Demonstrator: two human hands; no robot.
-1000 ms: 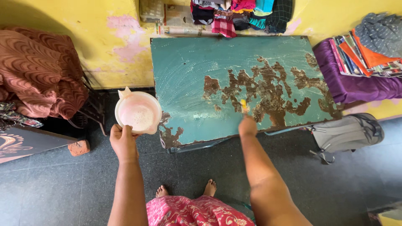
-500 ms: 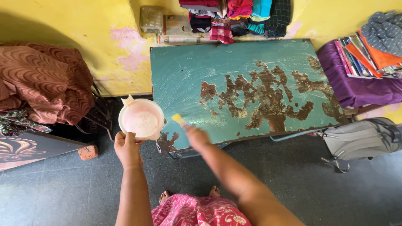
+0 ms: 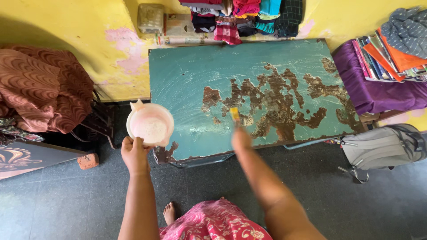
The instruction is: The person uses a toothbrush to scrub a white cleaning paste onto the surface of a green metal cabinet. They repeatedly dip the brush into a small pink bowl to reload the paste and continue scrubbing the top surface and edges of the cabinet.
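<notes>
The left hand has its fingers clamped on the rim of a pale pink round plastic bowl, held just off the left edge of the worn teal metal surface; the right hand, blurred, grips a small yellow scrubbing pad over the rusty patch, well right of the bowl.

The worn teal metal table carries brown rust patches across its middle — pale streaks whiten the rest. Left of the table, a pale pink plastic bowl holds whitish foam, and a rust-brown swirl-patterned blanket lies beyond. Behind the table stands a yellow wall blotched pink; right of it, purple cloth — below, a pink floral garment.
</notes>
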